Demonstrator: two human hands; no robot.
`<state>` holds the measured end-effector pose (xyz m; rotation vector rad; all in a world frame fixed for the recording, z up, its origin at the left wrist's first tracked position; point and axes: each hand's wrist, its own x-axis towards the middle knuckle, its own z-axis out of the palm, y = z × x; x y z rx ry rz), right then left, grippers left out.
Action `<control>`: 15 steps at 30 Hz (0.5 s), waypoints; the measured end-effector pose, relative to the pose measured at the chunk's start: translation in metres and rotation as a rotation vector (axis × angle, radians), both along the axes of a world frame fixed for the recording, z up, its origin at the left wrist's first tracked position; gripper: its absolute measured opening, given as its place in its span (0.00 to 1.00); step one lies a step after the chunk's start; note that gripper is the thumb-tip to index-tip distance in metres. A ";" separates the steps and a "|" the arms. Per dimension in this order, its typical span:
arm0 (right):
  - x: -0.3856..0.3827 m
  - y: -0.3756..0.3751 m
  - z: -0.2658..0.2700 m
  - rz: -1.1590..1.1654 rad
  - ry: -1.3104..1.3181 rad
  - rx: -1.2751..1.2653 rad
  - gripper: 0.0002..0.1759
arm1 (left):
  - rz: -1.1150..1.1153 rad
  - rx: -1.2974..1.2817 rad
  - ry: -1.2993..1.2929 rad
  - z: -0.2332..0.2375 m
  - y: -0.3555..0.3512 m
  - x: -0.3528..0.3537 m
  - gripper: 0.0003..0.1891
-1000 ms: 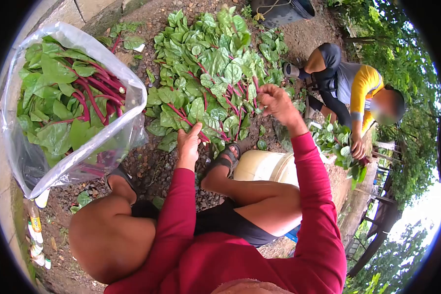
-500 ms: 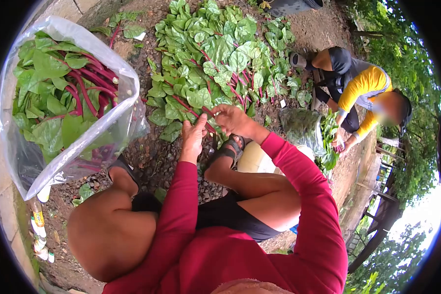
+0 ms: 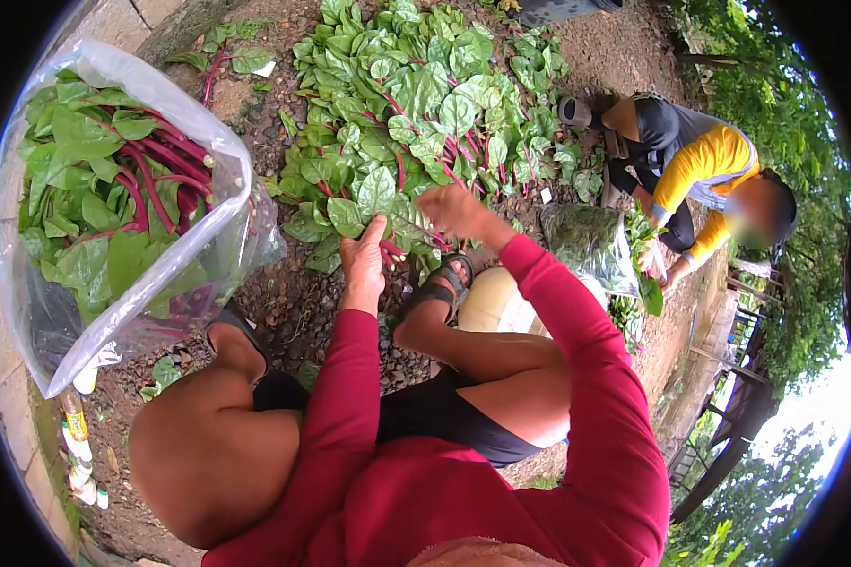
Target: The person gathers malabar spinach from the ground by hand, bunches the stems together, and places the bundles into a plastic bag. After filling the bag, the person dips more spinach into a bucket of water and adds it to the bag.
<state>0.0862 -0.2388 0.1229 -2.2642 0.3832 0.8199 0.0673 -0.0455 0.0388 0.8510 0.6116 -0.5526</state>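
Here, left hand (image 3: 363, 257) closes its grip on red-stemmed spinach sprigs (image 3: 376, 195), stalks gathered so leaves fan upward; right hand (image 3: 452, 210) curls over the spinach heap (image 3: 425, 94), its grip hidden.

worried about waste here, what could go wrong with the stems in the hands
The left hand and right hand grip stems low over the gravel; they might snap or pick up grit. The bag is heaped and tilted open, so its greens could slide out.
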 end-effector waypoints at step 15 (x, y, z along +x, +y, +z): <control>0.011 -0.071 -0.126 -0.201 -0.279 -0.487 0.21 | 0.013 0.169 -0.156 -0.007 0.005 0.006 0.19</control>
